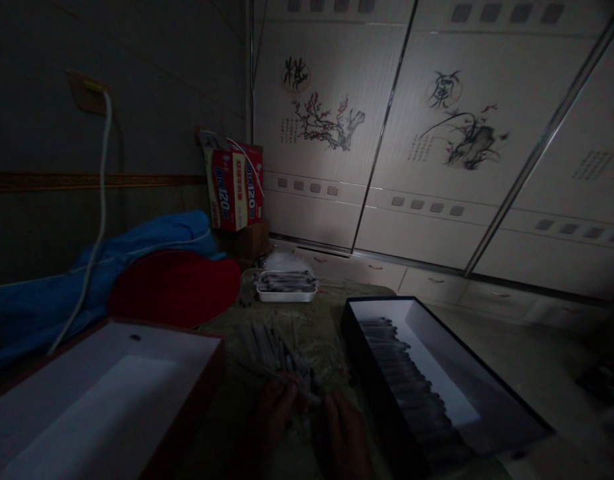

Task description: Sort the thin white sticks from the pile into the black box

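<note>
In the dim light, my left hand [275,403] pinches a slim, pale pen [307,392] above the table. My right hand [344,427] is closed at the pen's right end, where a dark tip shows; its fingers are partly lost in shadow. Just beyond my hands, a loose pile of similar pens [269,343] lies on the table. To the right stands a dark-edged open box [459,353] with a row of pens [401,373] laid side by side along its left part. Farther back, a white tray [287,295] holds several more thin pieces.
An open reddish box [187,373] with a white inside stands at left. Behind it lie a round red piece [174,287] and blue cloth [151,237]. A white cable [105,167] hangs from the wall socket. Red cartons [237,187] stand before the sliding doors [331,80].
</note>
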Available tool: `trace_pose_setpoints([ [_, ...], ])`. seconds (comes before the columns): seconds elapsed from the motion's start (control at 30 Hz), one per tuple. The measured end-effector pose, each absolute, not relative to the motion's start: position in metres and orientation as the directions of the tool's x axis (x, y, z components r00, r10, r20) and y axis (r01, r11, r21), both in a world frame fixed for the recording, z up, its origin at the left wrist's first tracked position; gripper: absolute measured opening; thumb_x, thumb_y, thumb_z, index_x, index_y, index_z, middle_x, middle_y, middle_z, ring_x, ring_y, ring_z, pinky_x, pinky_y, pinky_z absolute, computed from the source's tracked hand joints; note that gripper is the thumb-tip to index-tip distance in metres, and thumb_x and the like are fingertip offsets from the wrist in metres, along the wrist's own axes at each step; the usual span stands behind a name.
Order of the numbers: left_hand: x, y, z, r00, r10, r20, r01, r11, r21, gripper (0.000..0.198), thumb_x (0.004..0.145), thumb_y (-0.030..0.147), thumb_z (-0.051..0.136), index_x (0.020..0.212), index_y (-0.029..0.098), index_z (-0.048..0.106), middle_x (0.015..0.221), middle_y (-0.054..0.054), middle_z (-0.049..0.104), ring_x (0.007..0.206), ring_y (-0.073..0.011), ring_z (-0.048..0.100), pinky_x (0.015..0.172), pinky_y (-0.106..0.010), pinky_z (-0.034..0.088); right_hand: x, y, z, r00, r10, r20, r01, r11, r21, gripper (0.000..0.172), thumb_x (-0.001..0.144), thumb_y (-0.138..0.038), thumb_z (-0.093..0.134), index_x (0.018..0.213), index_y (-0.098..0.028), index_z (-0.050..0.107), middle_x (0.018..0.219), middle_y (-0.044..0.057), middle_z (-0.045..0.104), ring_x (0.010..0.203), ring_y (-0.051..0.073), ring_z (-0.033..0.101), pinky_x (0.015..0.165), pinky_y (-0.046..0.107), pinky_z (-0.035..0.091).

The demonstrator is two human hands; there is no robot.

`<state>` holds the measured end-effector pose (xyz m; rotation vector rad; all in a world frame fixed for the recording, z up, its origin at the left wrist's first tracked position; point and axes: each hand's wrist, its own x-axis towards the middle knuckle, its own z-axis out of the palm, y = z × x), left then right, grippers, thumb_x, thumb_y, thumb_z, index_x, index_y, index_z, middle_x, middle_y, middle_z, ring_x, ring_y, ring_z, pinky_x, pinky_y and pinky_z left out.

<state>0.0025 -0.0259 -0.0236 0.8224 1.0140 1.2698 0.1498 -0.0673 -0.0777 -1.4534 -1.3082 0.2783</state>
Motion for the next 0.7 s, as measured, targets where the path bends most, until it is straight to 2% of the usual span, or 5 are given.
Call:
trace_pose_setpoints([
  [0.1, 0.002, -0.027, -0.026, 0.01, 0.99, -0.137, -0.347, 0.132, 0.928, 0.028, 0.062, 0.043, 0.074, 0.074, 0.02, 0.066, 0.072, -0.004, 0.069, 0.07, -0.0205, 0.066, 0.067, -0.032, 0.052, 0.145, -0.072, -0.079, 0.324, 0.785, 0.528, 0.616, 0.248, -0.747, 0.048, 0.084, -0.064, 0.041, 0.1, -0.027, 0.068, 0.101, 0.007, 0.07, 0.094, 0.023, 0.065, 0.082, 0.031, 0.05],
  [0.2, 0.0, -0.025, -0.027, -0.003, 0.99, -0.143, -0.357, 0.133, 0.925, 0.027, 0.066, 0.042, 0.071, 0.076, 0.018, 0.065, 0.075, -0.004, 0.069, 0.072, -0.0196, 0.066, 0.067, -0.034, 0.052, 0.139, -0.075, -0.059, 0.296, 0.814, 0.5, 0.61, 0.241, -0.754, 0.043, 0.085, -0.058, 0.045, 0.107, -0.026, 0.063, 0.101, 0.005, 0.07, 0.09, 0.021, 0.066, 0.076, 0.027, 0.051],
  [0.37, -0.001, -0.019, -0.027, -0.025, 0.99, -0.139, -0.338, 0.123, 0.933, 0.029, 0.059, 0.044, 0.074, 0.069, 0.018, 0.066, 0.069, -0.004, 0.068, 0.069, -0.0197, 0.065, 0.065, -0.031, 0.051, 0.139, -0.072, -0.027, 0.204, 0.896, 0.395, 0.494, 0.253, -0.832, 0.033, 0.089, -0.049, 0.043, 0.091, -0.024, 0.065, 0.078, 0.003, 0.069, 0.069, 0.016, 0.066, 0.062, 0.022, 0.048],
  [0.5, 0.0, -0.021, -0.026, -0.002, 0.991, -0.133, -0.34, 0.124, 0.932, 0.033, 0.057, 0.048, 0.074, 0.071, 0.018, 0.067, 0.067, -0.004, 0.068, 0.064, -0.0199, 0.064, 0.064, -0.031, 0.051, 0.141, -0.072, -0.026, 0.206, 0.888, 0.411, 0.506, 0.263, -0.821, 0.035, 0.087, -0.052, 0.045, 0.076, -0.028, 0.067, 0.062, 0.002, 0.066, 0.056, 0.017, 0.062, 0.052, 0.023, 0.045],
  [0.7, 0.003, -0.023, -0.014, -0.019, 0.989, -0.148, -0.353, 0.132, 0.926, 0.035, 0.056, 0.049, 0.074, 0.07, 0.018, 0.067, 0.066, -0.003, 0.068, 0.065, -0.0206, 0.064, 0.064, -0.032, 0.05, 0.136, -0.074, -0.024, 0.284, 0.877, 0.388, 0.488, 0.216, -0.846, 0.041, 0.086, -0.059, 0.041, 0.086, -0.026, 0.066, 0.061, 0.001, 0.063, 0.054, 0.017, 0.058, 0.053, 0.024, 0.043],
])
